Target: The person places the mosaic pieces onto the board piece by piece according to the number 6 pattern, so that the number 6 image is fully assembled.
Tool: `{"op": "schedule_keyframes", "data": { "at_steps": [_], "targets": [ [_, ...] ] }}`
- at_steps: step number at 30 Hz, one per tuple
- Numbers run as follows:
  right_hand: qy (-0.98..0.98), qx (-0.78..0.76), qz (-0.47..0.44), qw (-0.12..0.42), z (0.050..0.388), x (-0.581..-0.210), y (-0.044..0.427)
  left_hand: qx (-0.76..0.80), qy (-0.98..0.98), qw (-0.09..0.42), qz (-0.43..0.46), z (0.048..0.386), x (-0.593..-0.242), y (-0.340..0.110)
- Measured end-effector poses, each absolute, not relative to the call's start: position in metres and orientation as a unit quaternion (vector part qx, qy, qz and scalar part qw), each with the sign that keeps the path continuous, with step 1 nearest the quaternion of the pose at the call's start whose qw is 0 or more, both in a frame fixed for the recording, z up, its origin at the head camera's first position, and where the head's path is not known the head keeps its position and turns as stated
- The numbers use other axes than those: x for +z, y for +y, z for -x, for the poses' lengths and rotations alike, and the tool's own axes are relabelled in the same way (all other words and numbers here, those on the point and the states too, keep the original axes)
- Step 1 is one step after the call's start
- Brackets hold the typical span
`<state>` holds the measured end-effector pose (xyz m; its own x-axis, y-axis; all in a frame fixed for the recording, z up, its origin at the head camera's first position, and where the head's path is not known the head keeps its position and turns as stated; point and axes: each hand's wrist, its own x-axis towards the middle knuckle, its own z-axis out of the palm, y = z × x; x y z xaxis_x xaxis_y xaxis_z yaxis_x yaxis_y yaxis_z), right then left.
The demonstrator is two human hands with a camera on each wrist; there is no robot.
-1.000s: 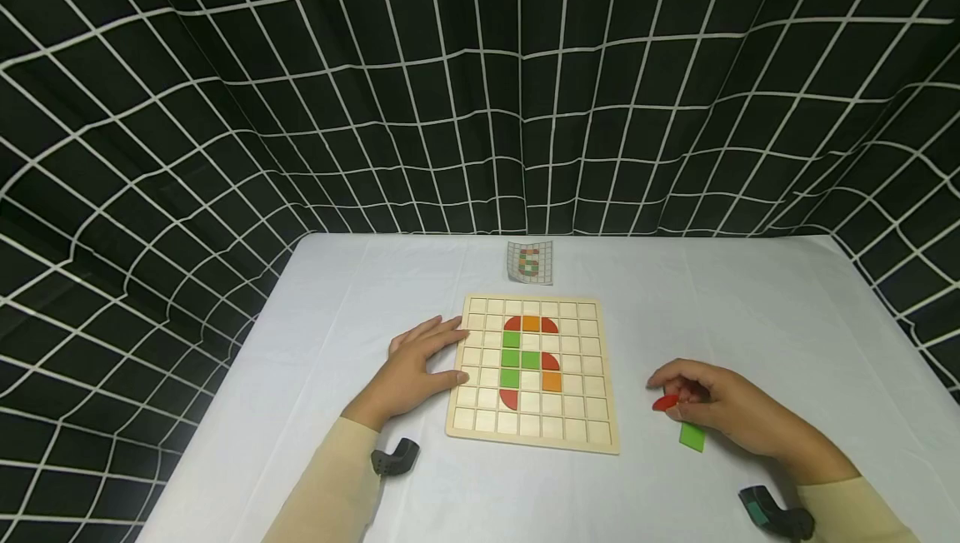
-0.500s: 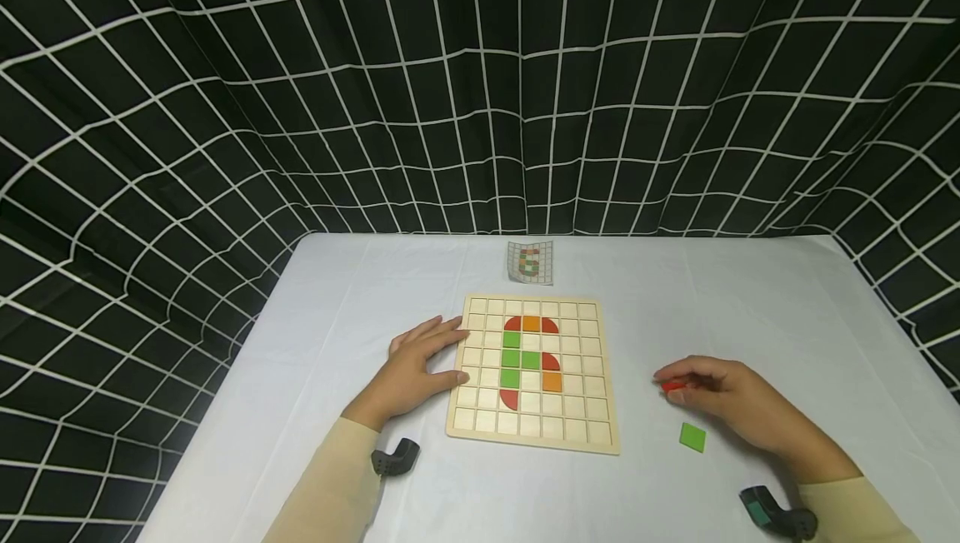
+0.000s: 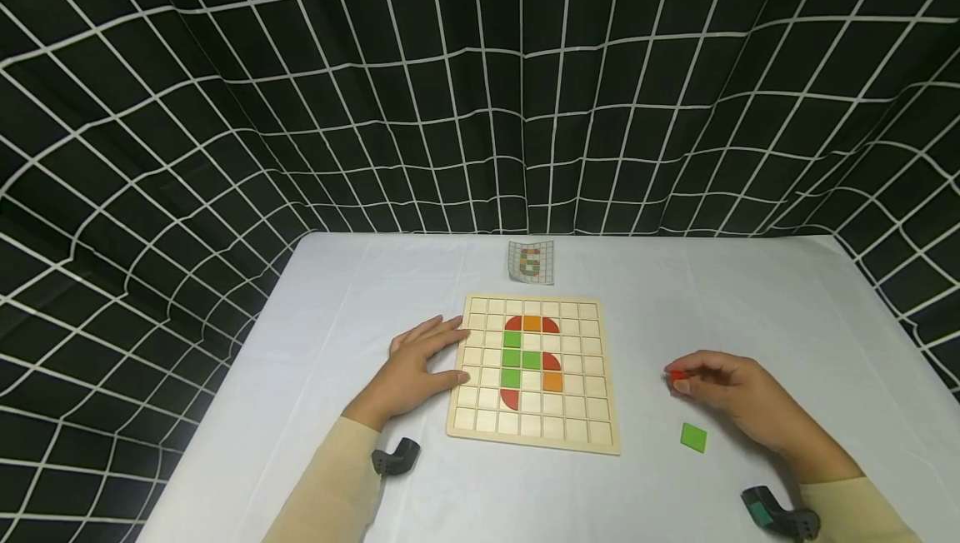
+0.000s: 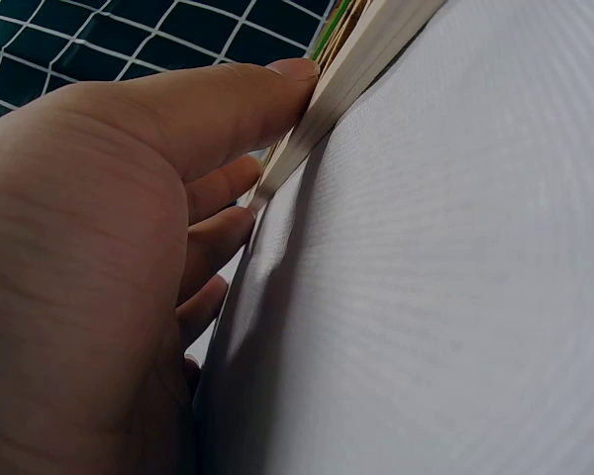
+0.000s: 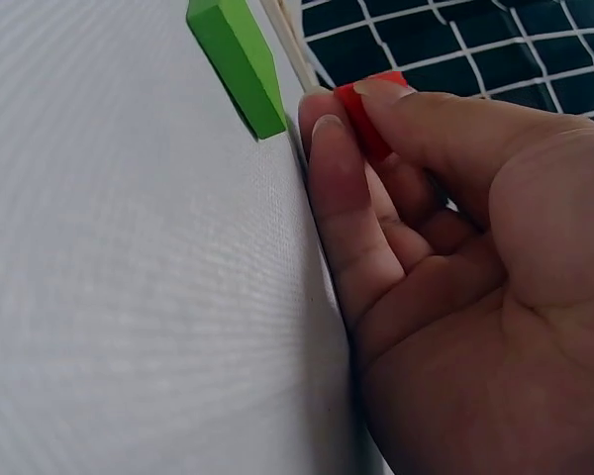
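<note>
A square wooden grid board [image 3: 480, 422] lies in the middle of the white table, with red quarter-round, green square and orange square tiles set in some of its cells. My left hand [image 3: 412, 372] rests along the board's left edge, thumb and fingertips touching its rim, as the left wrist view also shows. To the right of the board, my right hand [image 3: 723, 385] pinches a red tile [image 5: 368, 114] between thumb and fingers, close above the cloth. The fingers hide part of that tile. Nearer the table's front, a loose green square tile [image 3: 693, 437] lies beside this hand.
A small printed card [image 3: 531, 262] with a coloured grid pattern lies behind the board. Black curtains [image 3: 480, 93] with white grid lines surround the table's back and sides. A dark wrist device [image 3: 780, 514] is by the right sleeve.
My right hand has lifted the red tile away from the green tile and shifted slightly back and right, turning the red tile in its fingers. My left hand stays put.
</note>
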<state>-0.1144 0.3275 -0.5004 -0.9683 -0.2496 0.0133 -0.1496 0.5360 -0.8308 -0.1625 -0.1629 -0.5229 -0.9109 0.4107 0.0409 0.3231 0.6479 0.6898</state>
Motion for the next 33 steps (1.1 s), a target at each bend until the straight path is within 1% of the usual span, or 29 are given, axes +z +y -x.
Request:
{"op": "schedule_keyframes", "data": {
  "at_steps": [6,16,27,33],
  "targets": [
    [0.872,-0.477,0.094,0.051,0.1156,-0.5012,0.3258,0.365,0.907,0.063,-0.201,0.1623,-0.5223,-0.1628],
    [0.861,-0.494,0.119,0.030,0.1124,-0.4993,0.3268,0.365,0.907,0.064,-0.200,0.1618,-0.5201,-0.1616],
    [0.823,-0.544,0.153,0.060,0.1121,-0.4990,0.3249,0.364,0.908,0.064,-0.199,0.1611,-0.5182,-0.1610],
    [0.806,-0.569,0.149,0.066,0.1140,-0.4991,0.3227,0.368,0.906,0.065,-0.199,0.1607,-0.5180,-0.1613]
  ]
}}
